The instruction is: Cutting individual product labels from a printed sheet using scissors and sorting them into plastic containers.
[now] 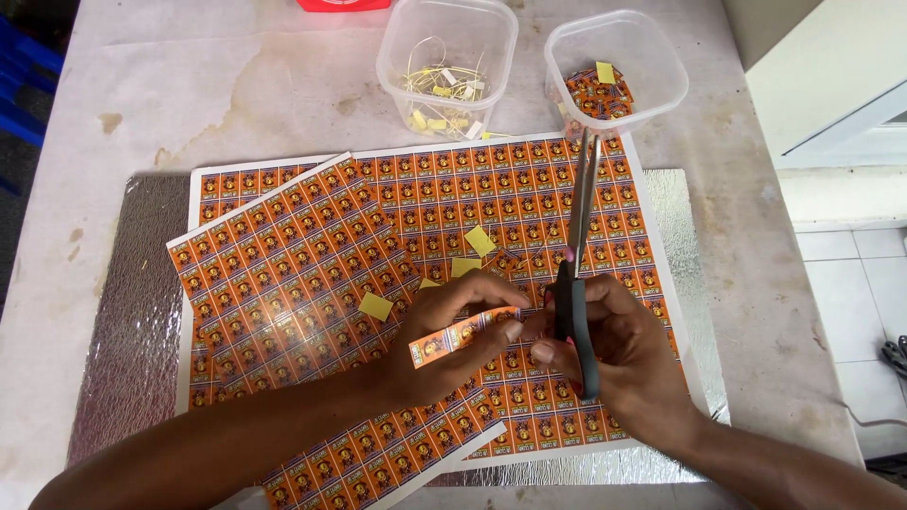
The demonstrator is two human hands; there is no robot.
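My left hand [444,349] pinches a narrow orange strip of printed labels [453,338], held just above the sheets. My right hand [619,364] grips black-handled scissors [576,274], whose long blades are closed and point away from me toward the right tub. Both hands meet near the strip's right end. Under them lie large sheets of small orange labels [283,283], one tilted sheet overlapping another [529,189]. A few loose yellow squares [375,306] rest on the sheets.
Two clear plastic tubs stand at the back: the left tub [406,52] holds yellow scraps and thin trimmings, the right tub [661,57] holds cut orange labels. A silvery mat [132,331] lies under the sheets on a stained white table [236,85]. A red object [342,4] sits at the far edge.
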